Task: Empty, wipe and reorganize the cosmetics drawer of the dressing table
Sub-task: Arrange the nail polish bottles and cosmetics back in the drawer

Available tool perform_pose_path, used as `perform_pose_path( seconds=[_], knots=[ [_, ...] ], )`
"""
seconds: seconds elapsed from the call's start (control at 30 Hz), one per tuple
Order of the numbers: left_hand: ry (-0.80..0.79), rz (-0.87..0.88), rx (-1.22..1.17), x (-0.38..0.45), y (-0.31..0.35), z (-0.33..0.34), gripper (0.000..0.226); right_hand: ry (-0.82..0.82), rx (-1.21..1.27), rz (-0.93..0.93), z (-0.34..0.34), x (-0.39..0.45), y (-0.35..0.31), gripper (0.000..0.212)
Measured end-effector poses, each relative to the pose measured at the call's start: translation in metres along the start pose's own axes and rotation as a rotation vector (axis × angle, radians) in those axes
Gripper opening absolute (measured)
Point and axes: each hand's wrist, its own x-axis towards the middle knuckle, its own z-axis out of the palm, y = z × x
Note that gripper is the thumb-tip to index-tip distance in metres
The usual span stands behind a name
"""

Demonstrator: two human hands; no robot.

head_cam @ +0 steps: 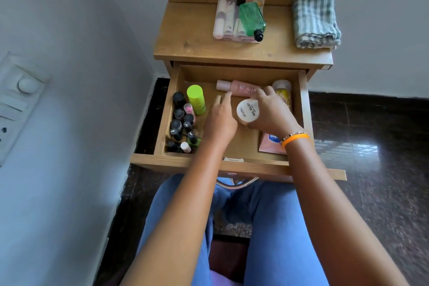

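The wooden drawer [232, 165] of the dressing table stands pulled out. My right hand [274, 114] grips a round white nail-polish-remover tub [247, 111] over the drawer's middle. My left hand [220, 118] hovers beside it with fingers spread, holding nothing. Behind the hands a pink bottle [236, 87] lies on its side. A yellow jar [282, 90] sits in the back right corner. A lime-green bottle [196, 99] and several dark nail polish bottles [182, 125] fill the left side. A pink tube [271, 143] lies at the front right, partly under my wrist.
On the tabletop a clear tray [236, 18] holds pale tubes and a green glass bottle [252, 20]. A folded striped cloth [315, 22] lies at the right. A mirror stands behind. The wall with a switch panel [16, 100] is close on the left.
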Motion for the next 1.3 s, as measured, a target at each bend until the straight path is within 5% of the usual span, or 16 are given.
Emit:
perform_pose_path(
  seconds=[0.3,0.6,0.87,1.1,1.3],
  knots=[
    [-0.144,0.070,0.039,0.003,-0.006,0.011,0.050,-0.007,-0.006,0.028,0.022,0.021,0.015,0.054],
    [-0.229,0.121,0.104,0.002,-0.008,0.011,0.053,0.700,0.450,-0.099,-0.037,0.035,-0.027,0.018],
    [0.012,0.115,-0.096,-0.005,0.000,-0.004,0.043,0.760,0.247,-0.079,-0.052,0.079,-0.035,0.019],
    [0.276,0.124,-0.252,-0.021,0.007,-0.059,0.038,0.943,0.526,-0.093,-0.067,0.057,-0.040,0.015],
    [0.418,-0.057,-0.275,-0.011,-0.019,-0.091,0.046,0.897,0.612,-0.247,-0.069,-0.002,-0.070,0.016]
  ],
)
